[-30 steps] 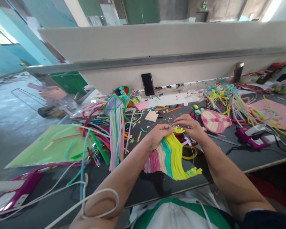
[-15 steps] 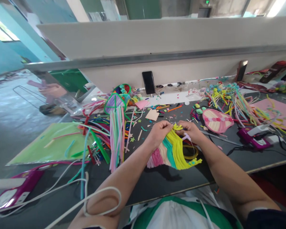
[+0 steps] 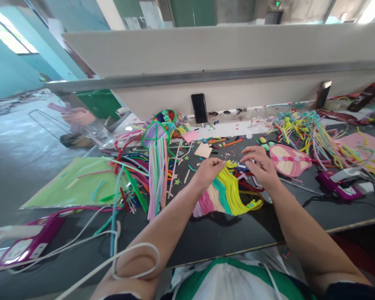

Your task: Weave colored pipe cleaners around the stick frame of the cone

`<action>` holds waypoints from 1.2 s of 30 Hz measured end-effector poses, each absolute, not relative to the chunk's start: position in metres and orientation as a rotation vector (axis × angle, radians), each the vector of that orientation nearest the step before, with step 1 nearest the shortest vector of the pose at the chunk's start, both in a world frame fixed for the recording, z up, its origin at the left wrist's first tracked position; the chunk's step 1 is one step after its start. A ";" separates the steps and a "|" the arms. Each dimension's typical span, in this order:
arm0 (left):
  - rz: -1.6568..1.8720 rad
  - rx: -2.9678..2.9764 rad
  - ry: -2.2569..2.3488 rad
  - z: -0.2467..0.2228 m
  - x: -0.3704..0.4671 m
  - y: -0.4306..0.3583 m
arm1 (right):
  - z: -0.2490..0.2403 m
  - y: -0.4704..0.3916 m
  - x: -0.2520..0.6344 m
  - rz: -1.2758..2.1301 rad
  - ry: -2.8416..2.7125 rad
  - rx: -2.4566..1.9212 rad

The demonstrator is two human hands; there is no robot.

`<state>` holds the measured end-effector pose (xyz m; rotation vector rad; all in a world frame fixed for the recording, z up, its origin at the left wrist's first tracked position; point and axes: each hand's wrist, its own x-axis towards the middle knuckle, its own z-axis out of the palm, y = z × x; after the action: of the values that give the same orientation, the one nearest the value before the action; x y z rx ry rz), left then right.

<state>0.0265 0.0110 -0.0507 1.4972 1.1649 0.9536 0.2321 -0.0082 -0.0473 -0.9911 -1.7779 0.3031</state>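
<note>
While left hand [image 3: 208, 173] keeps its grip clamped on top corner of striped fuzzy piece [image 3: 224, 191], yellow, teal, cream and pink rows slope down over dark counter [image 3: 253, 235]. Right hand [image 3: 263, 168] just beside, fingers curled; cannot tell whether its grip closes on anything. Pink-and-cream oval piece [image 3: 290, 160] lies beyond, to right; pastel strips [image 3: 158, 179] to left. Farther back, phone [image 3: 199, 108] leans on white panel [image 3: 162, 102].

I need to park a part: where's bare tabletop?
Between the left forearm and right forearm, from striped piece to table edge; also right of the right forearm, in front of the right power strip. Crowded: pipe-cleaner bundle at left, scraps beyond striped piece, tangled pipe cleaners at right.
</note>
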 end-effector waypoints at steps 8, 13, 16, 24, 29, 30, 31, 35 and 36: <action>1.019 1.533 1.240 -0.048 0.026 0.011 | -0.053 -0.023 0.208 -0.130 -2.137 -1.230; 0.927 1.567 1.250 -0.056 0.030 0.011 | -0.062 -0.019 0.204 -0.027 -2.152 -1.312; 0.942 1.632 1.282 -0.060 0.032 0.013 | -0.061 -0.017 0.206 0.017 -2.144 -1.264; 0.866 1.867 1.439 -0.052 0.040 0.003 | -0.058 -0.018 0.211 0.024 -2.080 -1.080; 0.876 1.895 1.300 -0.052 0.038 0.002 | -0.064 -0.010 0.214 -0.002 -1.901 -1.169; 0.873 1.881 1.270 -0.053 0.037 0.002 | -0.066 -0.008 0.214 -0.008 -1.898 -1.177; 0.868 1.861 1.238 -0.054 0.036 0.003 | -0.068 -0.006 0.215 -0.007 -1.899 -1.181; 0.837 1.678 1.093 -0.058 0.033 0.005 | -0.071 0.001 0.217 0.059 -1.888 -1.182; 0.830 1.613 1.076 -0.059 0.032 0.006 | -0.070 0.002 0.218 0.104 -1.895 -1.153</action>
<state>0.0318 0.0058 -0.0589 1.6132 1.0761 0.8305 0.2181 0.0020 -0.0704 -1.1528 -1.8946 0.1041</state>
